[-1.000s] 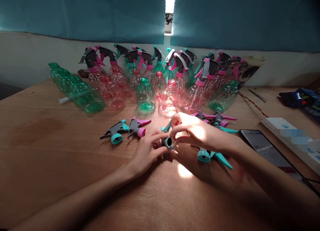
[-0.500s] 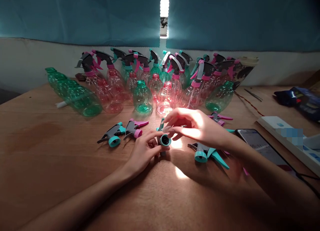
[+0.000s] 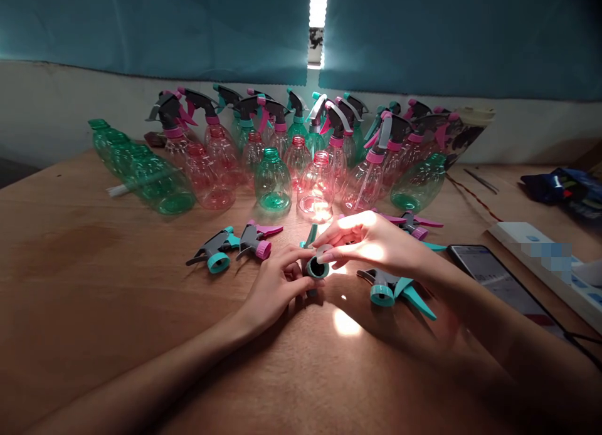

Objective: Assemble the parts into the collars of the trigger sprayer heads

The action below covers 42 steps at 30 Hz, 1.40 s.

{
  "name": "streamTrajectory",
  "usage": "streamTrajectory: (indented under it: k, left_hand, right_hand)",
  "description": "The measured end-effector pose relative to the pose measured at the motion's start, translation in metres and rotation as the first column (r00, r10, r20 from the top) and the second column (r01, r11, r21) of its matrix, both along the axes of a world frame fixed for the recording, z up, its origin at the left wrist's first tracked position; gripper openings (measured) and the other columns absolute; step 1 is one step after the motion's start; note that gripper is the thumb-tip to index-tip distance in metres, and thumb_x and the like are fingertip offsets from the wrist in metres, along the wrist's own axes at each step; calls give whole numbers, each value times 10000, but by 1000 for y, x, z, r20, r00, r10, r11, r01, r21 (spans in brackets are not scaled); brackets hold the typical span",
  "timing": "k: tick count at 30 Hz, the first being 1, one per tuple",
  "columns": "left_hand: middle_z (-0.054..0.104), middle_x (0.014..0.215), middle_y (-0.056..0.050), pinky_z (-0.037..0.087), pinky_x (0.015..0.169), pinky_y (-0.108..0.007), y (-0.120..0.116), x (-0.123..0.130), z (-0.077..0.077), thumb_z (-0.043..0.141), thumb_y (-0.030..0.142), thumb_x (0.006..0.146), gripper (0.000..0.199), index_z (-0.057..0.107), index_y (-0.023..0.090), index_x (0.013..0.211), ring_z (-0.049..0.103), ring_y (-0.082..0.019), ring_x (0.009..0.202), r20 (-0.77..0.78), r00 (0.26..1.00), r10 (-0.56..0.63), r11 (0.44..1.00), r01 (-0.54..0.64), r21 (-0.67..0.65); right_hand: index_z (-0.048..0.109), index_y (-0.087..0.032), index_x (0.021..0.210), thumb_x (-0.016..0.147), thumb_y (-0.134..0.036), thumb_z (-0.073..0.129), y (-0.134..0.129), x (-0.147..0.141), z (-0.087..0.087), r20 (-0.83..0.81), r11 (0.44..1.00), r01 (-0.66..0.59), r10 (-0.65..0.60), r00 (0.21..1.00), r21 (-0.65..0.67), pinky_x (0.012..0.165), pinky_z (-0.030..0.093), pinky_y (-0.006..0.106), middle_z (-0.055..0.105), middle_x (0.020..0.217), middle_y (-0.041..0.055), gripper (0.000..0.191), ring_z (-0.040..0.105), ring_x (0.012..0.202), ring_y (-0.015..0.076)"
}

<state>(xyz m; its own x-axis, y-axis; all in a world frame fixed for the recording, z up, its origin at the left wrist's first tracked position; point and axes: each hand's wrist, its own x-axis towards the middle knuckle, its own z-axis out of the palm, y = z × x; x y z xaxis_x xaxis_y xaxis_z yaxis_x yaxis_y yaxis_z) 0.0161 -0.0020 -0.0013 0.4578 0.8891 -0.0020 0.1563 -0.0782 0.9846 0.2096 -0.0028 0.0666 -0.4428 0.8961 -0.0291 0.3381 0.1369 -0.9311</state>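
My left hand [image 3: 282, 278] is closed around a grey and teal spray trigger head [image 3: 310, 234], its teal collar [image 3: 318, 269] turned up toward me with a dark opening. Between the thumb and fingertips of my right hand [image 3: 371, 241] is a small, thin, translucent washer [image 3: 323, 251], just above the collar's rim. Left of my hands lie a teal-collared trigger head [image 3: 214, 250] and a pink-collared one [image 3: 256, 241]. Below my right wrist rests another teal trigger head [image 3: 390, 291], and a pink one [image 3: 414, 225] lies beyond that hand.
Behind my hands stand several pink and green bottles, among them a green bottle [image 3: 273, 181] and an open pink bottle [image 3: 316, 184]; those at the back carry trigger heads. Green bottles [image 3: 160, 184] lean at left. A phone [image 3: 493, 284] and a power strip [image 3: 540, 266] lie at right.
My right hand's fingertips have come lower and closer to the collar, and the washer now shows between them. My left hand still holds the trigger head. The whole view has shifted slightly.
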Motion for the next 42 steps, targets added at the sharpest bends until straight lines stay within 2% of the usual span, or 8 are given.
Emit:
streamTrajectory:
  k: [3, 10, 12, 18, 26, 30, 34, 42]
  left_hand:
    - [575, 923, -5, 446, 557, -208, 0, 0, -1, 734, 179, 695, 250, 674, 168, 938, 565, -97, 647, 6, 1000, -8, 1000, 8, 9]
    - [568, 885, -6, 410, 485, -185, -1, 0, 2, 706, 196, 720, 312, 685, 182, 1031, 495, -67, 561, -28, 999, -37, 999, 38, 38]
    - [569, 894, -11, 407, 475, -181, -2, 0, 3, 705, 187, 714, 327, 683, 177, 1040, 494, -67, 561, -40, 999, -26, 999, 27, 40]
    - [579, 925, -21, 433, 496, -184, -2, 1, 1, 701, 190, 728, 319, 689, 192, 1046, 524, -71, 583, -20, 999, -27, 999, 28, 45]
    - [587, 941, -25, 453, 521, -197, -1, 1, 4, 738, 196, 699, 362, 690, 194, 1058, 550, -88, 613, -42, 998, -52, 998, 53, 18]
    - [586, 909, -13, 437, 504, -198, -1, 1, 3, 751, 194, 687, 354, 693, 200, 1036, 534, -85, 592, -32, 999, -43, 999, 43, 26]
    - [591, 874, -12, 436, 507, -201, 0, 0, 1, 751, 214, 685, 321, 695, 192, 1000, 534, -97, 602, -40, 998, -42, 998, 44, 49]
    - [571, 887, -1, 414, 490, -189, -4, 1, 7, 717, 183, 703, 264, 702, 190, 966, 494, -81, 587, -87, 996, -33, 997, 39, 71]
  right_hand:
    - [737, -153, 896, 807, -265, 655, -2, -2, 1, 34, 999, -36, 36, 999, -3, 533, 500, 211, 716, 809, 31, 165, 637, 661, 118]
    - [697, -135, 736, 742, -301, 701, -6, -5, -13, 3, 1000, -3, 3, 1000, 22, 407, 429, 205, 667, 669, 16, 166, 566, 522, 108]
    - [662, -143, 715, 736, -324, 710, -6, -5, -14, 46, 999, -7, 5, 999, 53, 419, 427, 212, 642, 657, 3, 188, 552, 519, 106]
    - [592, -158, 729, 735, -341, 725, -3, -4, -10, 286, 941, -25, -77, 955, 337, 547, 388, 233, 570, 665, -25, 226, 506, 627, 114]
    - [569, -159, 739, 804, -255, 651, -4, 1, 9, 304, 963, -23, -62, 951, 269, 538, 396, 238, 594, 703, -7, 142, 521, 609, 112]
    - [574, -172, 827, 790, -103, 614, -9, 3, 14, 320, 961, -145, 64, 945, 237, 538, 408, 217, 617, 742, -22, 87, 535, 611, 97]
    - [565, -185, 886, 776, -89, 614, -13, 1, 10, 413, 936, -200, 66, 908, 289, 541, 397, 213, 623, 827, -9, 154, 531, 645, 100]
    - [527, -186, 865, 820, -125, 554, -16, -4, 6, 542, 888, -257, 10, 841, 382, 510, 314, 206, 552, 765, -5, 80, 465, 621, 102]
